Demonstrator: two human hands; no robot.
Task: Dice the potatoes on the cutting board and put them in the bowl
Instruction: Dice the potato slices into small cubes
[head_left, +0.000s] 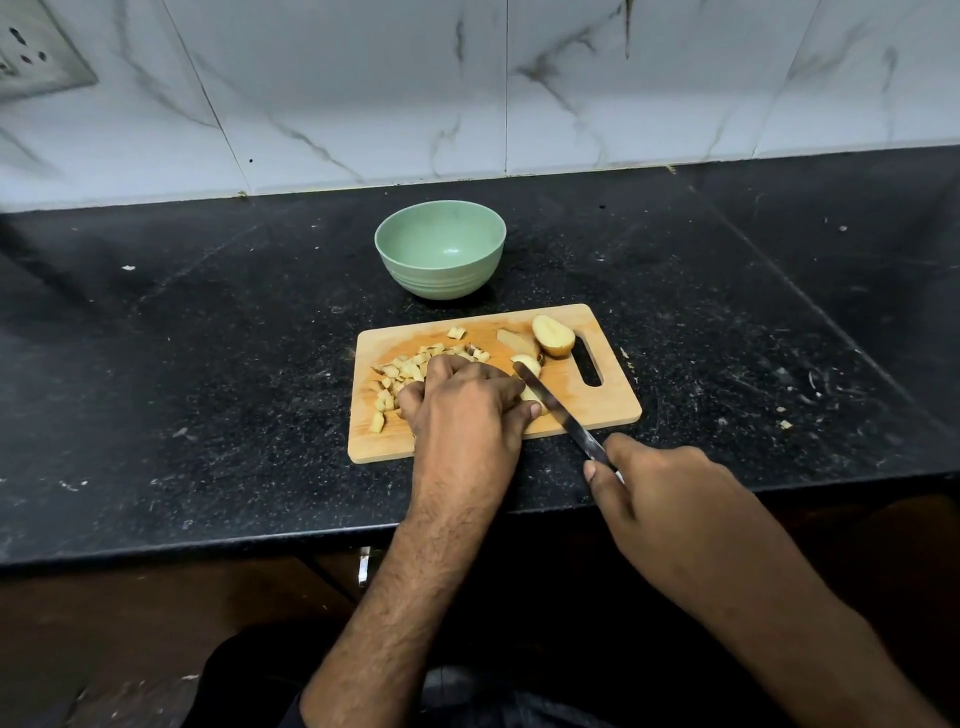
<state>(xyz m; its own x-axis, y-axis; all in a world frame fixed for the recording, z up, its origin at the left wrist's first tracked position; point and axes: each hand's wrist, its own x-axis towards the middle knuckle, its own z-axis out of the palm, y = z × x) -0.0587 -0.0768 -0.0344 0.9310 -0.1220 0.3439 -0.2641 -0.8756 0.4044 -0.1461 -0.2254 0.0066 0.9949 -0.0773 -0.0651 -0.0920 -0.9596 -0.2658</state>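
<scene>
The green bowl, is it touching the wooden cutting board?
Apart. The head view shows a strip of black counter between the green bowl and the cutting board's far edge.

A black speckled stone countertop (208, 364), scuffed and dotted with pale crumbs, runs along a marble-patterned tiled wall (363, 78). Directly on it lies a wooden cutting board (613, 405), under the left hand (462, 410) and just ahead of the right hand (670, 499), its slotted handle on the far side of the right hand. A green bowl (440, 249) stands on the counter beyond the left hand, near the board's far edge but apart from it.
</scene>
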